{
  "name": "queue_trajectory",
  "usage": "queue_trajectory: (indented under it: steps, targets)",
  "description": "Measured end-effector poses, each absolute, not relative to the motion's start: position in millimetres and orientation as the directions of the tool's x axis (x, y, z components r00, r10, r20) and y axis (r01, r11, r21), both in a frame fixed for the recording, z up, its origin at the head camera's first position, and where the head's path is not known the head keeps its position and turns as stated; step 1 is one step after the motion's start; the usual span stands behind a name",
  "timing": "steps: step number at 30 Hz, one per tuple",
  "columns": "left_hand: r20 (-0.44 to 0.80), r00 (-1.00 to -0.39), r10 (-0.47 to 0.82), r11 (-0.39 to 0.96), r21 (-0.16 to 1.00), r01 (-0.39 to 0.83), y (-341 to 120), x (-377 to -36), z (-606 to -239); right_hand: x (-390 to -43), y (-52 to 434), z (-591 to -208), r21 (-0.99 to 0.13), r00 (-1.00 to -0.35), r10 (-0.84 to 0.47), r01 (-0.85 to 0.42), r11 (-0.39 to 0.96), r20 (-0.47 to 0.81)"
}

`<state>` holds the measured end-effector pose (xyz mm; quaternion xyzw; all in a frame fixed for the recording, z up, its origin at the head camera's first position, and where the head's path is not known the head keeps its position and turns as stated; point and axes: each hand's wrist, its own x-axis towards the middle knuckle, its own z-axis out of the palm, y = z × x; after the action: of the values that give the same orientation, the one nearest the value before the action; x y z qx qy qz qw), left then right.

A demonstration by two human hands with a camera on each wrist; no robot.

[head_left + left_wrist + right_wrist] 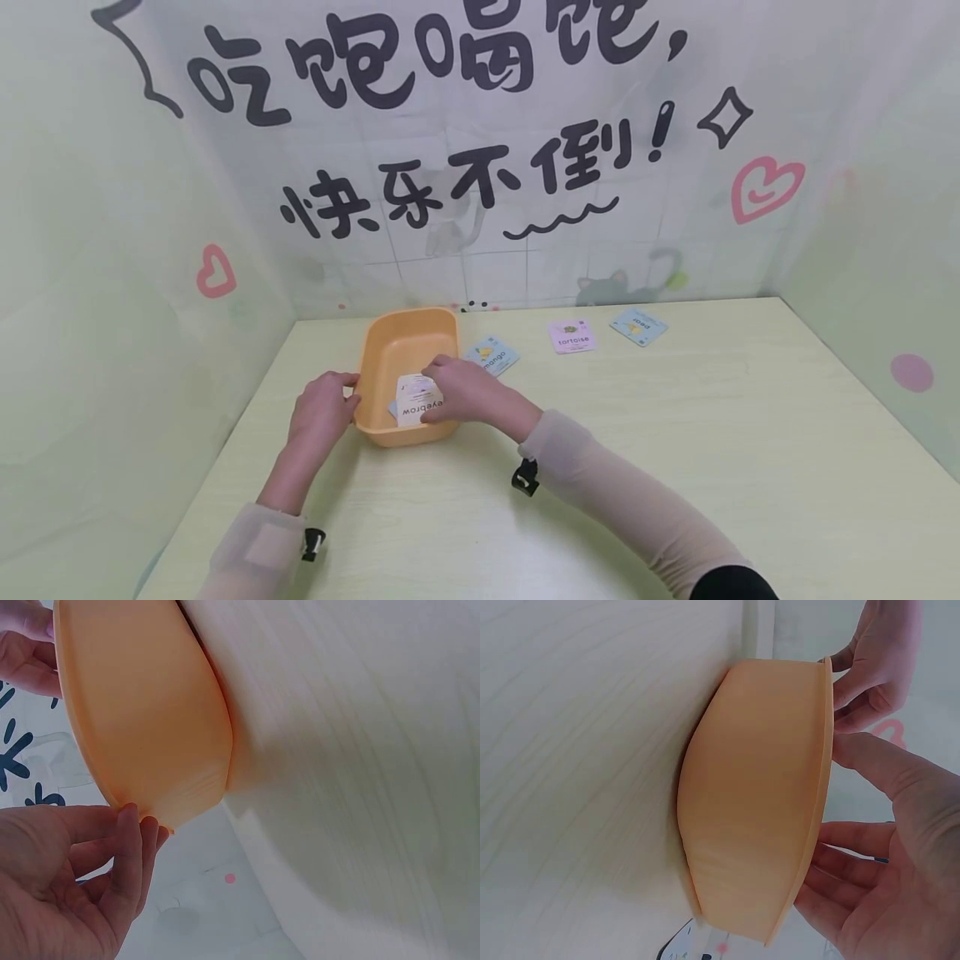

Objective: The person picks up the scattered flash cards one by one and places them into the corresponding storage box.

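An orange plastic bin [408, 333] stands on the table at the left of the head view. My left hand [324, 407] pinches its left rim between thumb and fingers; the left wrist view shows these fingers [129, 855] at the rim. Reaching over the right side, my right hand [468, 390] holds a white "eyebrow" card [414, 404] between thumb and fingers, inside the bin. A blue card edge [392, 408] peeks out beneath it. In the right wrist view the bin's wall [757, 795] hides the right fingertips and the card.
Right of the bin lies a blue "mango" card [492, 354], partly behind my right hand. Farther right along the back are a pink "tortoise" card [572, 336] and a blue "pear" card [638, 326]. A printed curtain [480, 275] hangs behind the table.
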<state>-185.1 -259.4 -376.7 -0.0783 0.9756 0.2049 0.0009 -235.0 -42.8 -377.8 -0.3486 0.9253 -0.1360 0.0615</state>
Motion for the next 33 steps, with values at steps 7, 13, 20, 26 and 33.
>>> queue_trajectory:
  steps: [7,13,20,26,33]
  targets:
    - [-0.022,-0.989,-0.145,0.907,0.397,-0.142,-259,-185,-377,-236,-38,-378,-0.331,-0.750,-0.662,-0.622,0.709,-0.008]
    - [-0.026,-0.989,-0.145,0.906,0.397,-0.144,-259,-185,-378,-238,-33,-379,-0.332,-0.758,-0.652,-0.618,0.712,0.012]
    - [-0.034,-0.988,-0.151,0.909,0.387,-0.152,-258,-186,-378,-240,-25,-378,-0.362,-0.773,-0.634,-0.599,0.714,0.026]
    - [-0.046,-0.987,-0.154,0.906,0.392,-0.160,-258,-184,-377,-242,-16,-379,-0.367,-0.762,-0.641,-0.625,0.689,0.094]
    - [-0.047,-0.988,-0.150,0.905,0.396,-0.156,-258,-184,-375,-246,-5,-375,-0.375,-0.785,-0.608,-0.603,0.704,0.122]
